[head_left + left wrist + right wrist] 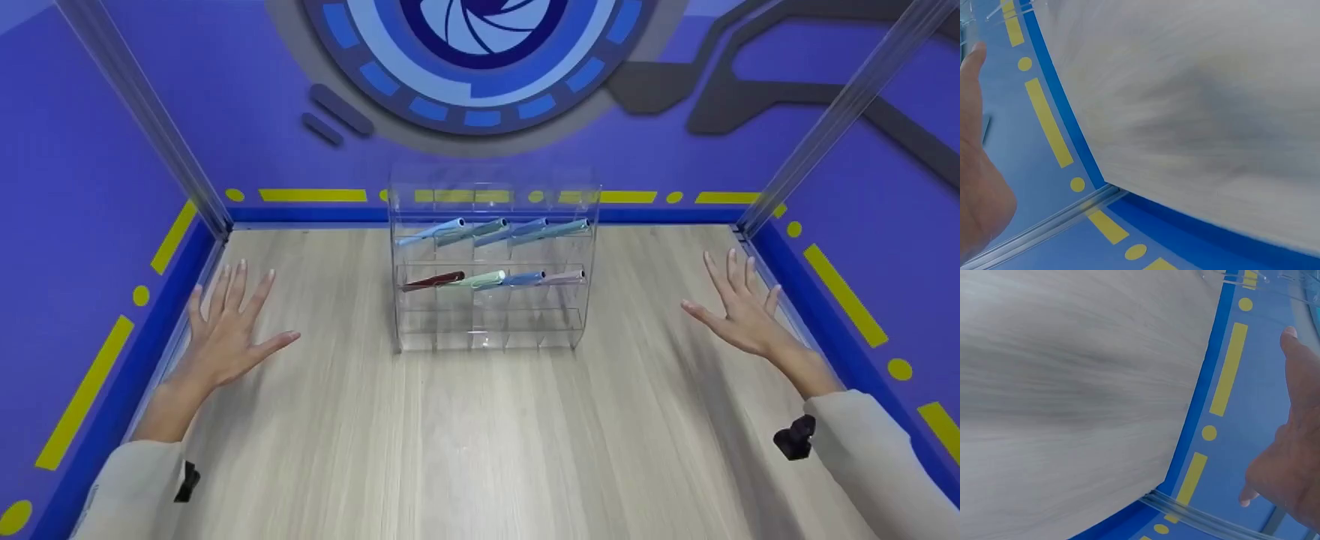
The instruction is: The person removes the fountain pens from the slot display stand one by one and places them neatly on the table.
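In the head view my left hand hovers over the left side of the table, its fingers spread and holding nothing. My right hand is held likewise over the right side, fingers apart. Between them stands a clear acrylic rack with tiers of slots. Several pens lie tilted in its upper two tiers. The upper row has a light blue pen and a dark teal pen among others. Below are a dark red pen, a pale green pen, a blue pen and a pale pink pen.
A wood-grain table spreads under both hands. Blue-purple panels with yellow marks enclose it at the back and both sides. Metal corner posts rise at the two back corners. The lowest tier of the rack holds no pens.
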`<move>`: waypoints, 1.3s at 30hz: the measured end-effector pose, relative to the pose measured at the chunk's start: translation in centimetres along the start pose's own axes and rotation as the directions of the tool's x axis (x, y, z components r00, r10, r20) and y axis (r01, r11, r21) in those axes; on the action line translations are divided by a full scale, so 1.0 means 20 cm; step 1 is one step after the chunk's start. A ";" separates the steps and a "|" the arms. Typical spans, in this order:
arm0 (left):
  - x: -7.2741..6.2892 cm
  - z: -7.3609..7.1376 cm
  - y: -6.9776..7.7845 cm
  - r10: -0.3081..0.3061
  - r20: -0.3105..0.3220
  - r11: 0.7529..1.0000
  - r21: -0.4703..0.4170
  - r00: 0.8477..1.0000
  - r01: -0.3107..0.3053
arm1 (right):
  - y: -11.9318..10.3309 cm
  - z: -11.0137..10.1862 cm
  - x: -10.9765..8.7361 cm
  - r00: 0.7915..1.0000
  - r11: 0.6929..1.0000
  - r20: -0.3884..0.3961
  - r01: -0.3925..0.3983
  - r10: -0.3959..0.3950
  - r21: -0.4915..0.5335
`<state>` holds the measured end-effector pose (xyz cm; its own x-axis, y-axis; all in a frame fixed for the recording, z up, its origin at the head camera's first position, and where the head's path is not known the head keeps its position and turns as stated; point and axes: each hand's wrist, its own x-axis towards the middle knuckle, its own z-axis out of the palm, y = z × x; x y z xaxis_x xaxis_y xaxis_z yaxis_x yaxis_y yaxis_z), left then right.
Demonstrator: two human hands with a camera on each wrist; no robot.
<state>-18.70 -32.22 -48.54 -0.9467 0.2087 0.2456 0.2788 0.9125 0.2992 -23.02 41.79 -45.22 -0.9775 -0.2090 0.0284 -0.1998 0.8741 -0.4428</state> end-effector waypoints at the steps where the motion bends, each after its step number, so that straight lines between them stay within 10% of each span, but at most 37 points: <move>1: 0.00 0.00 0.01 -0.006 0.004 1.000 -0.021 1.000 0.006 | -0.01 0.00 0.00 1.000 1.000 0.002 0.002 -0.002 0.017; 15: 0.07 0.10 0.13 -0.069 0.078 0.967 -0.238 0.995 0.086 | -0.10 -0.01 -0.02 0.996 0.941 0.046 0.051 -0.070 0.335; 21: 0.08 0.16 0.19 -0.092 0.118 0.940 -0.317 0.989 0.125 | -0.19 0.04 -0.01 0.991 0.900 -0.049 0.131 -0.121 0.417; 34: 0.14 0.29 0.32 -0.099 0.262 0.814 -0.534 0.960 0.229 | -0.38 0.20 0.04 0.974 0.763 -0.104 0.223 -0.202 0.606; 39: 0.19 0.35 0.35 -0.030 0.267 0.717 -0.665 0.963 0.207 | -0.43 0.26 0.11 0.973 0.720 -0.102 0.224 -0.209 0.657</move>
<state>-21.39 -22.60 -51.95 -0.9634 0.2674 -0.0190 0.1115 0.4640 0.8788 -23.11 31.46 -46.06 -0.9160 -0.3408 0.2117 -0.3180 0.2950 -0.9010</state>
